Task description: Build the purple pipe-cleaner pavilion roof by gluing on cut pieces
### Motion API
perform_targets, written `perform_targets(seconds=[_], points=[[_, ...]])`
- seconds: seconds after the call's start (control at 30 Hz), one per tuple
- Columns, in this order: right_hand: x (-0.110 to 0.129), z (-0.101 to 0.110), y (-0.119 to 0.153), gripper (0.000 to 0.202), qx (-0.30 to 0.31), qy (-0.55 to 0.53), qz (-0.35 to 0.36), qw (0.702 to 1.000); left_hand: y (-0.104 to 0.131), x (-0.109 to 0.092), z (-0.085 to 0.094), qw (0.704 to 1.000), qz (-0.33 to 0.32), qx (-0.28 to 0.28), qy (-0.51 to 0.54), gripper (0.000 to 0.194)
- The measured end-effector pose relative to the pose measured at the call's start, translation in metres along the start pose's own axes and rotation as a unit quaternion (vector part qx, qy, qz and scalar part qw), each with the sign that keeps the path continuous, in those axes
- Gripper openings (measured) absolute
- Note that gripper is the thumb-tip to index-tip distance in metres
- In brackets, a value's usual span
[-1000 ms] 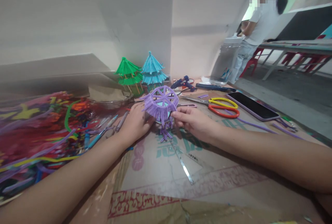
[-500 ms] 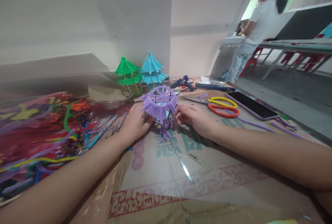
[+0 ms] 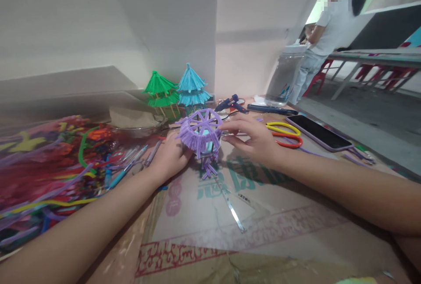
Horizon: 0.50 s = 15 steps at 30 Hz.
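Observation:
A small purple pavilion model point(image 3: 201, 133), made of fuzzy pipe-cleaner pieces, stands in the middle with a spoked open ring on top and a fringe hanging around it. At its left side my left hand point(image 3: 173, 152) is closed on it, the fingertips partly hidden behind the model. My right hand point(image 3: 253, 139) is at the right edge of the roof, thumb and forefinger apart on either side of the rim; I cannot tell whether they touch it. Short purple pieces point(image 3: 209, 170) show at the model's base. Behind stand a green pavilion point(image 3: 161, 89) and a blue one point(image 3: 192, 86).
Scissors point(image 3: 289, 140) with yellow and red handles lie partly behind my right hand, beside a phone point(image 3: 319, 133). A glue gun point(image 3: 233, 103), a cutter knife point(image 3: 271, 109) and a plastic jar point(image 3: 285, 76) stand farther back. Colourful pipe cleaners point(image 3: 49, 179) fill the left. A person point(image 3: 332, 30) stands beyond.
My right hand has lifted slightly and its fingers have spread beside the roof, now covering the scissor blades. The purple model has turned or tilted slightly; my left hand stays on it.

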State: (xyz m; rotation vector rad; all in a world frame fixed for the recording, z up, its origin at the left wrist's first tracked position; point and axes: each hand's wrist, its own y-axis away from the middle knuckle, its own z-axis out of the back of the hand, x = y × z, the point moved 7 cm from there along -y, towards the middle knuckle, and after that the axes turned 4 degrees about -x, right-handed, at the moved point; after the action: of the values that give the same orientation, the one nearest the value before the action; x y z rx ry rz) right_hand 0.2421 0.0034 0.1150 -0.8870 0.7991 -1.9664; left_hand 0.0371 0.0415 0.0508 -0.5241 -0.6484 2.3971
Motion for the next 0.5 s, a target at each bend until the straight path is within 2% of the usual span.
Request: perform_targets(seconds=[0.1,0.27,0.4,0.5], points=[[0.0070,-0.0032,0.0017,0.015,0.004,0.015,0.032,0.999,0.0001,-0.0030,0.0015,1.000,-0.014,-0.003,0.003,0.041],[0.0062,-0.0081,0.0010,0.012,0.010,0.011,0.011,1.000,0.0001,-0.0026,0.0007,1.000,-0.027,-0.002,0.005,0.043],[0.0098,-0.0082,-0.0014,0.011,0.009,-0.003,0.029,1.000,-0.0004,-0.0037,0.0005,0.999,-0.044,-0.006,0.014,0.044],[0.0124,-0.0076,-0.0014,0.012,0.008,-0.010,0.042,0.999,-0.0005,-0.0031,0.0001,0.999,-0.031,-0.004,0.017,0.043]])
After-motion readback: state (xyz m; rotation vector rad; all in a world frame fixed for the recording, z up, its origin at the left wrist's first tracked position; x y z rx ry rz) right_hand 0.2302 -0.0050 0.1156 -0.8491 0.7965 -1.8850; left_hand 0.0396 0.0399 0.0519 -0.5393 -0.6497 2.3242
